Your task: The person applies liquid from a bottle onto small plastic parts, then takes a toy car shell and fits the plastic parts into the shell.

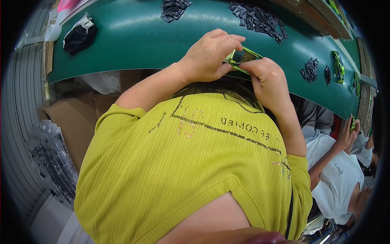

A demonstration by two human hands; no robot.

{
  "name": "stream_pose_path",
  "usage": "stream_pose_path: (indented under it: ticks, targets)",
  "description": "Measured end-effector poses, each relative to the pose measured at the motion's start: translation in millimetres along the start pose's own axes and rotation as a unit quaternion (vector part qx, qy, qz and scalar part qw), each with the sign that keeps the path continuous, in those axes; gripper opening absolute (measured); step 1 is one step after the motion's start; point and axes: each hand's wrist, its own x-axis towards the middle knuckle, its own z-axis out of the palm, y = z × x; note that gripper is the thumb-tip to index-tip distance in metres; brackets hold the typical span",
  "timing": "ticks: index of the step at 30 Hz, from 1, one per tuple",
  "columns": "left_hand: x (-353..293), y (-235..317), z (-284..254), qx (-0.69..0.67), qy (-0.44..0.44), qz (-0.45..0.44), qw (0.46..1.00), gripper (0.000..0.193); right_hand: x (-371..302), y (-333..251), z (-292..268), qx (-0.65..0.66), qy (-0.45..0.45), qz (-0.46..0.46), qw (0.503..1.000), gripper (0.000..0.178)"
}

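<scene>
Two hands meet over the near edge of the green desk (pixel 134 44), working on one small piece between them. The left hand (pixel 209 55) curls over it, fingers bent and thumb pressed underneath, pinching one end of a green frame (pixel 242 57) with a dark lens-like panel. The right hand (pixel 266 77) is closed into a loose fist on the other end, fingertips clamped on the frame's lower bar. The frame sits just above the desk's near edge, held clear of the surface.

As a judgement, the piece looks partly assembled and is in mid-fitting, with plenty left to do. Farther in, toward the far edge, lie two heaps of small black parts (pixel 260 20) unused, and another small cluster (pixel 310 69) lies toward the right end. Beside that, a finished-looking green frame (pixel 338 67) rests on the desk. At the far left corner sits a black bundle with white cloth (pixel 79 36). Beyond the right end, another person's hand (pixel 347 136) holds a similar green piece.
</scene>
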Motion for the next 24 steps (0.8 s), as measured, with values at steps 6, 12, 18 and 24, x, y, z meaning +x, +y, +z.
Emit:
stream_pose_path:
  ticks: [6, 12, 18, 24]
  targets:
    - [-2.9, 0.0, 4.4, -0.006, -0.025, 0.001, 1.0, 0.035, 3.8, -7.7, -0.1, 0.03, -0.022, 0.041, 0.998, 0.019]
    - [-3.3, 9.1, 9.3, 0.047, 0.009, 0.013, 0.999, 0.023, -2.4, -4.7, 2.4, 0.099, 0.001, 0.051, 0.994, 0.05]
    - [-0.1, 10.2, 12.2, 0.056, 0.026, 0.021, 0.998, 0.017, -5.6, -4.0, 6.4, 0.129, 0.065, 0.075, 0.987, 0.06]
    - [2.1, 11.4, 8.3, 0.024, -0.002, 0.008, 1.0, 0.015, -11.9, 9.4, 9.2, 0.003, 0.07, -0.034, 0.997, 0.033]
